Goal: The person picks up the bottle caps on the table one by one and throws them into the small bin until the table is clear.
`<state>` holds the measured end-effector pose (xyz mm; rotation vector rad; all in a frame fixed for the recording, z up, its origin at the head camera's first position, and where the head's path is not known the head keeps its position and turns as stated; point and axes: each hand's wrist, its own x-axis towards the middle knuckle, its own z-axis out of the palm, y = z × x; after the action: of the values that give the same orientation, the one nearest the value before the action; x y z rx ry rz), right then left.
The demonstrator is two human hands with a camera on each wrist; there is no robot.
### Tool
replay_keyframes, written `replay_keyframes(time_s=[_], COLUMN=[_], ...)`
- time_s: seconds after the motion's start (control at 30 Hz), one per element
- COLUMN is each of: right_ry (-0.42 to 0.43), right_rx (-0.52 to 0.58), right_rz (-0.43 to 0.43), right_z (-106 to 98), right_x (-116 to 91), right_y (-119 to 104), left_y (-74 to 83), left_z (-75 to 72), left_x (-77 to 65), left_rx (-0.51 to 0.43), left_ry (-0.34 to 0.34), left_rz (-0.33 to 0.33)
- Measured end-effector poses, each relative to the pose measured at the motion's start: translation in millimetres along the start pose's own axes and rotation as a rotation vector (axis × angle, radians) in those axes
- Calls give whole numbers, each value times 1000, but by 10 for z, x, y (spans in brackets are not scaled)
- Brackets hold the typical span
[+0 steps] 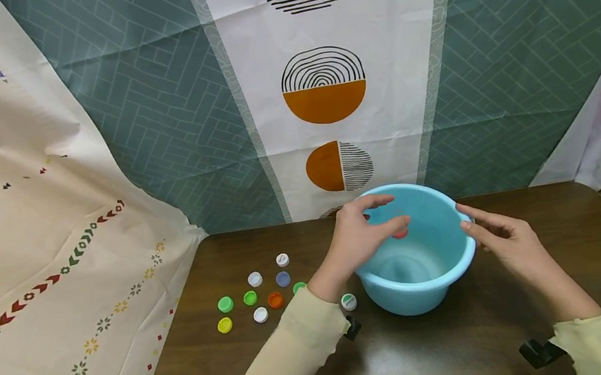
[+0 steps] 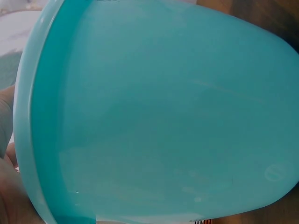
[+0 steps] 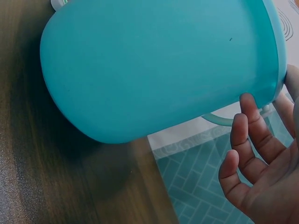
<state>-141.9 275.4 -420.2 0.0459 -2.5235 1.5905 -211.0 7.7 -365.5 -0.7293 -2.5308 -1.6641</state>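
"Blue basin (image 1: 400, 303) on the table (image 1: 458, 347); where's the red cap (image 1: 400, 234)?"
"Within, just below my wide-parted left hand (image 1: 363, 230); only the head view shows it. My right hand (image 1: 504, 237) grips the rim (image 2: 24, 112)."

The left sleeve (image 1: 282, 364), cut off at the bottom, partly hides a green cap (image 1: 298, 286).

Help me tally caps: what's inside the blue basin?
A red cap shows inside the blue basin, just below the left hand; whether it rests there is unclear. That hand covers part of the inside, hiding anything there.
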Motion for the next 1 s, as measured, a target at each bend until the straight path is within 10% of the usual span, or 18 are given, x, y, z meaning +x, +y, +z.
replay_keyframes(time_s=[1.0], right_ry=[5], right_rx=[5], right_rz=[1], right_z=[13], right_x=[-1], right_y=[1], left_y=[-195], left_z=[-347], left_x=[-105], left_rx=[-92], left_ry=[195], left_rz=[91])
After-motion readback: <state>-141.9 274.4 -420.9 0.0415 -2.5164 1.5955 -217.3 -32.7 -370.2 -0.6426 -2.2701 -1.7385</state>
